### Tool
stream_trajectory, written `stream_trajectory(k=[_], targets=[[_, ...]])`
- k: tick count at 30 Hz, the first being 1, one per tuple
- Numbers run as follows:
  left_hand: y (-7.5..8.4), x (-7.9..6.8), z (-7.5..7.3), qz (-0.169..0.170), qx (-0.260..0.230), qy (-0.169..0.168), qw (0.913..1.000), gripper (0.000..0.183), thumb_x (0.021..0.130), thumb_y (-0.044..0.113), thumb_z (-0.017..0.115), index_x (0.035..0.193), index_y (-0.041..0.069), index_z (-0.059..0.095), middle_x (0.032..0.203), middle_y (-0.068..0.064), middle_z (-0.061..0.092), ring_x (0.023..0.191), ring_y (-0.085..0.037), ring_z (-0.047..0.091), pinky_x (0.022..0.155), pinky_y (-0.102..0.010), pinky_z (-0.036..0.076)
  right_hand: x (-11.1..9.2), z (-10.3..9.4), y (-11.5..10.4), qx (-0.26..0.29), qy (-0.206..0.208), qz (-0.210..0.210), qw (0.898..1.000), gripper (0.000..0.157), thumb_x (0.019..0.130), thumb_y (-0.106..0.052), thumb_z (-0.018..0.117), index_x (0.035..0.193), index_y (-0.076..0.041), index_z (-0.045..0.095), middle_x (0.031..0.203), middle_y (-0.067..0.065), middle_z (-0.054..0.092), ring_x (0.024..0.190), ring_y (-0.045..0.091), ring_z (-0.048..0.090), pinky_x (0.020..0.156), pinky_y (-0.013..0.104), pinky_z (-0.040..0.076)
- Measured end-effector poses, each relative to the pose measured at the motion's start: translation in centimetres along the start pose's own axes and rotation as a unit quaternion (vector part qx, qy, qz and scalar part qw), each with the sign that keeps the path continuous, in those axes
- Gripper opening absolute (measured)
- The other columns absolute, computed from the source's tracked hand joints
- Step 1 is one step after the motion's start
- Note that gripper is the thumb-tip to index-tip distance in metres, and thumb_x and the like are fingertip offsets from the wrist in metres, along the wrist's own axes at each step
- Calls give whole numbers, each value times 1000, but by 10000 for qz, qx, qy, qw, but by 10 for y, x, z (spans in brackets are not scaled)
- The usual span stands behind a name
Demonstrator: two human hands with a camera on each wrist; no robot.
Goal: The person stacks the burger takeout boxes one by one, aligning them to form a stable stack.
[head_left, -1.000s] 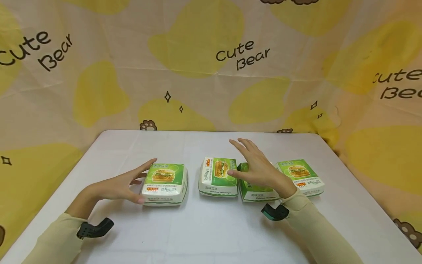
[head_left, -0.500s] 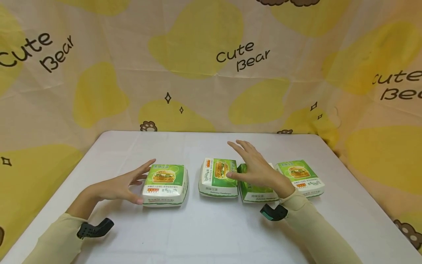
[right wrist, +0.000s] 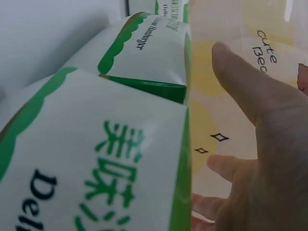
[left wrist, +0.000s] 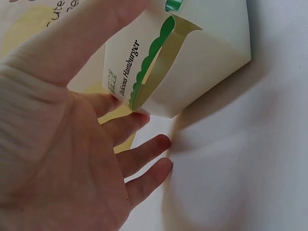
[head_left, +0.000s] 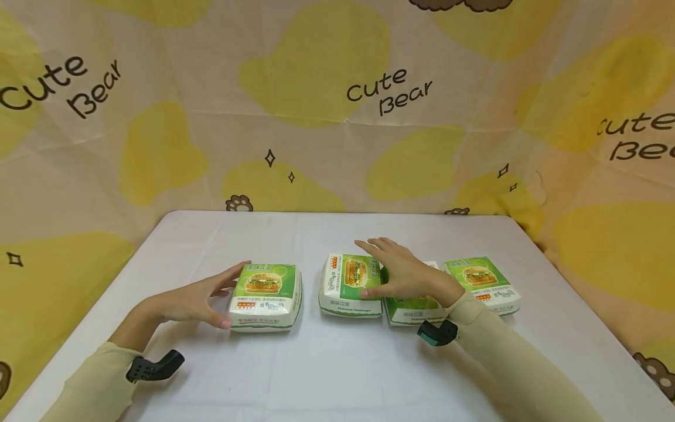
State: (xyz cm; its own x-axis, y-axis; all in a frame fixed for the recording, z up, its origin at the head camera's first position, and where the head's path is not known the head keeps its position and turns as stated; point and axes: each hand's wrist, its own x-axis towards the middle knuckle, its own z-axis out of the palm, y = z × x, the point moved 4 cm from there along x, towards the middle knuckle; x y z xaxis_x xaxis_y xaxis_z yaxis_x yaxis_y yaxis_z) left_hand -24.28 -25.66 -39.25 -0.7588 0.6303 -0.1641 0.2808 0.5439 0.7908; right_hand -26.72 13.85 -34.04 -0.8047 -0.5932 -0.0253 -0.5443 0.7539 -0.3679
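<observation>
Beside the leftmost green-and-white hamburger box (head_left: 266,296) is my left hand (head_left: 181,302). Its thumb lies by the front corner and its forefinger by the back corner. The left wrist view shows the fingers of that left hand (left wrist: 72,139) spread along the box's side (left wrist: 192,67); whether they press on it cannot be told. My right hand (head_left: 406,272), fingers extended, hovers above two more boxes: the middle box (head_left: 343,293) and a tilted box (head_left: 413,310) at its right, which the hand partly hides. Nothing shows in its grasp in the right wrist view.
A further hamburger box (head_left: 482,281) sits at the right, partly behind my right forearm. All the boxes stand on a white table (head_left: 316,375). A yellow patterned cloth (head_left: 311,70) hangs behind and at the sides.
My right hand has dropped lower and shifted slightly left, over the middle boxes. The left hand stays almost still by its box. The boxes have not visibly moved on the table.
</observation>
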Motion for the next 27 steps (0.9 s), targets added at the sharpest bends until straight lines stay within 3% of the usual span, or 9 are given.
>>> stream_trajectory(k=[5,13,20,27], targets=[[-1,1,1,-56,11,-11,10000,117,80,26,82,164,14,2,167,-25,18,148,-53,26,116,-69,31,0,5,2,-141,-346,-17,9993,110,78,-64,76,163,-20,20,166,18,27,155,44,20,122,69,17],[-2,1,-1,-56,189,32,9998,117,80,26,82,164,14,2,166,-23,21,148,-50,29,115,-61,38,-1,5,1,-278,-478,-64,9984,115,76,-62,79,163,-15,21,165,15,31,154,41,24,124,65,18],[-1,1,0,-79,46,-10,10000,118,79,28,82,164,15,1,166,-26,20,147,-54,27,115,-70,31,1,3,3,-251,-585,-86,9979,114,74,-59,83,162,-17,23,165,15,32,154,40,25,123,65,19],[-1,1,0,-61,3,-4,10000,118,78,26,82,164,16,2,166,-24,21,148,-52,28,116,-69,31,6,-1,8,-127,-610,-98,9980,106,75,-50,86,160,-21,30,163,17,34,152,40,29,122,66,22]])
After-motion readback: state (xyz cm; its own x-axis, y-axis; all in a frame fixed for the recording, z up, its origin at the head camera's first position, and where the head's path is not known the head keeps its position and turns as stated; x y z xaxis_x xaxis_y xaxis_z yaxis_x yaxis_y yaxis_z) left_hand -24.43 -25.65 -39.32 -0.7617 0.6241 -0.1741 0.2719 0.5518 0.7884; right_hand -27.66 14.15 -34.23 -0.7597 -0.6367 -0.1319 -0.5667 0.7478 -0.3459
